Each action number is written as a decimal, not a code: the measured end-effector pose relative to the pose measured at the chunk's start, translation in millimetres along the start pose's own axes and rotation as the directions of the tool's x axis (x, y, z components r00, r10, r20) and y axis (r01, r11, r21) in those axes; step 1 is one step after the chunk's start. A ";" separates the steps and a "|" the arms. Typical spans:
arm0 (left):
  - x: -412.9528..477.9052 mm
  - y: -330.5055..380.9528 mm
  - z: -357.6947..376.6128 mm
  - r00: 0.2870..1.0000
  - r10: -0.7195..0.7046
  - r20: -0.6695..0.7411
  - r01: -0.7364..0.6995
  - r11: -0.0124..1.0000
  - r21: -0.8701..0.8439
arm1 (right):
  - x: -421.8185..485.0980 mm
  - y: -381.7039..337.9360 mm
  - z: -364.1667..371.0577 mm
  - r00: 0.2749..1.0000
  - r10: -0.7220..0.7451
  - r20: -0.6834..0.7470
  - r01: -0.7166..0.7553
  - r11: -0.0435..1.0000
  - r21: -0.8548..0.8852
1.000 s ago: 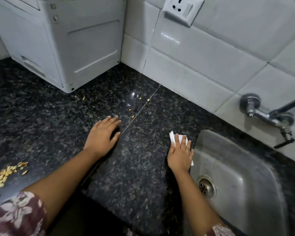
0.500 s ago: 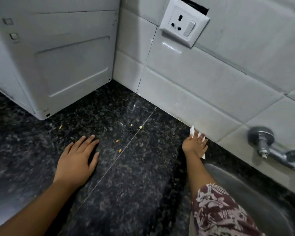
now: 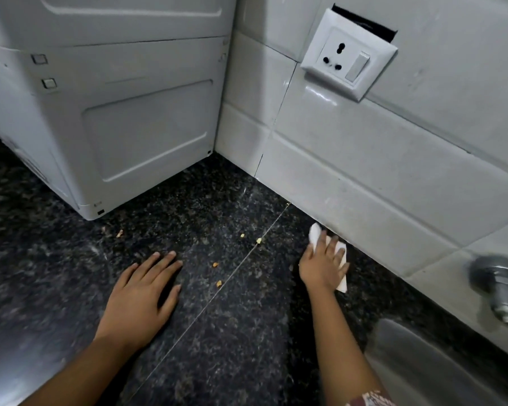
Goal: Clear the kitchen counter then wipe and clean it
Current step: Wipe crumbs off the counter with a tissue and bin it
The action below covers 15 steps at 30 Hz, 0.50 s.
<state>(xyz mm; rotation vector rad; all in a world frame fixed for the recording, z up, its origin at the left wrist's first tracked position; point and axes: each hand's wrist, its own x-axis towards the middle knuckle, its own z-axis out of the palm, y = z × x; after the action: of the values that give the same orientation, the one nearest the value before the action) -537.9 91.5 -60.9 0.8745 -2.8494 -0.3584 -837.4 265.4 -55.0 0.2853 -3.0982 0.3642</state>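
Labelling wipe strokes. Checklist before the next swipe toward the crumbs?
1. Right hand flat on the white cloth, pressing it down: ok.
2. Cloth near the base of the wall: ok.
3. Left hand flat on the counter, apart from the crumbs: ok.
4. Crumbs between the hands, path from cloth unobstructed: ok.
5. Counter clean: not ok.
6. Cloth damp: cannot tell.

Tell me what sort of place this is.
Most likely a home kitchen: a dark speckled stone counter with food crumbs on it, a steel sink set into it, and a tap on the white tiled wall.
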 end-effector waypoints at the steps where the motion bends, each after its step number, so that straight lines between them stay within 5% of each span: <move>1: 0.2 0.0 0.1 1.000 0.001 0.005 -0.001 1.000 -0.004 | 1.2 -0.5 3.4 0.999 -0.001 0.054 0.002 1.000 -0.015; 7: 3.0 -20.2 -7.8 0.997 0.074 -0.034 -0.077 0.992 -0.097 | 29.8 -21.8 10.8 0.976 -0.218 -0.027 0.216 0.932 0.291; 11: 8.9 -70.2 -22.0 0.997 0.036 -0.070 -0.041 0.997 -0.072 | 55.0 -49.9 14.9 0.838 -0.545 -0.030 0.502 0.747 0.435; 15: 7.8 -97.2 -18.3 0.986 -0.071 -0.153 0.056 0.993 -0.106 | 83.7 -76.6 17.4 0.753 -0.656 0.050 0.575 0.694 0.433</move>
<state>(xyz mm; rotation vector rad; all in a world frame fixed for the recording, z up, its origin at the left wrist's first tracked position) -488.8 5.7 -68.7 0.9319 -2.6403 -0.4180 -905.6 173.2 -51.8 1.4152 -2.8096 0.9670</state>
